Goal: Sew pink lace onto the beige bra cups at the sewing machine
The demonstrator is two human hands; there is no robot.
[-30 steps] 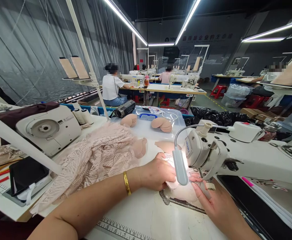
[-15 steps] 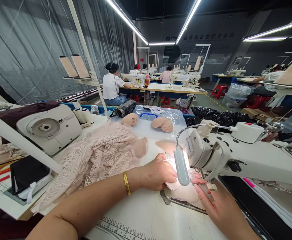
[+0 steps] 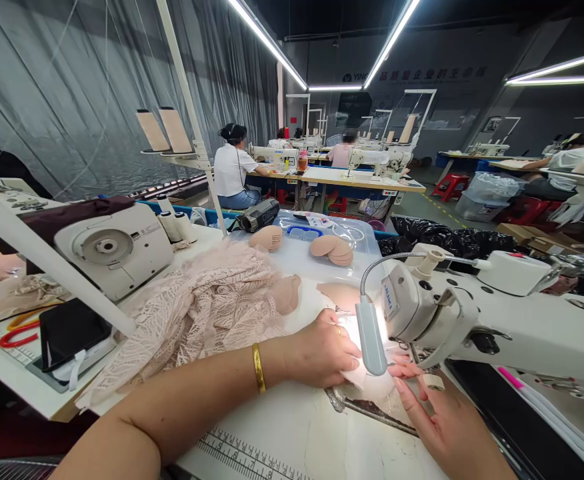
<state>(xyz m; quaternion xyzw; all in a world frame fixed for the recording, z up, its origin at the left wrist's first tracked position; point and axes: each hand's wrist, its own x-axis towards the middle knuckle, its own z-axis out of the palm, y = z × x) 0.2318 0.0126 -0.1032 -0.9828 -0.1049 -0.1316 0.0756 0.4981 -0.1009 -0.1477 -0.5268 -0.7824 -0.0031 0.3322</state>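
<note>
My left hand point(image 3: 325, 350), with a gold bracelet on its wrist, is closed on the left edge of a pale pink fabric piece point(image 3: 357, 377). The piece lies on the bed of a white sewing machine point(image 3: 437, 307). My right hand point(image 3: 439, 403) rests at the piece's right side, fingers stretched out and one finger wrapped in white tape. A grey gooseneck lamp point(image 3: 371, 337) lights the fabric strongly and hides the needle area. Behind my left hand lies a beige cup-shaped piece point(image 3: 339, 295).
A heap of pale pink lace point(image 3: 212, 307) spreads to the left. Stacks of beige pads point(image 3: 332, 249) sit on a clear plastic box point(image 3: 297, 267) at the back. A black phone point(image 3: 75, 335) lies far left. A person point(image 3: 233, 170) sits at another machine ahead.
The whole view has shifted slightly, so things appear farther right. The fabric has slid a little away from me, baring more of the machine bed's near edge. Both hands stay at the fabric.
</note>
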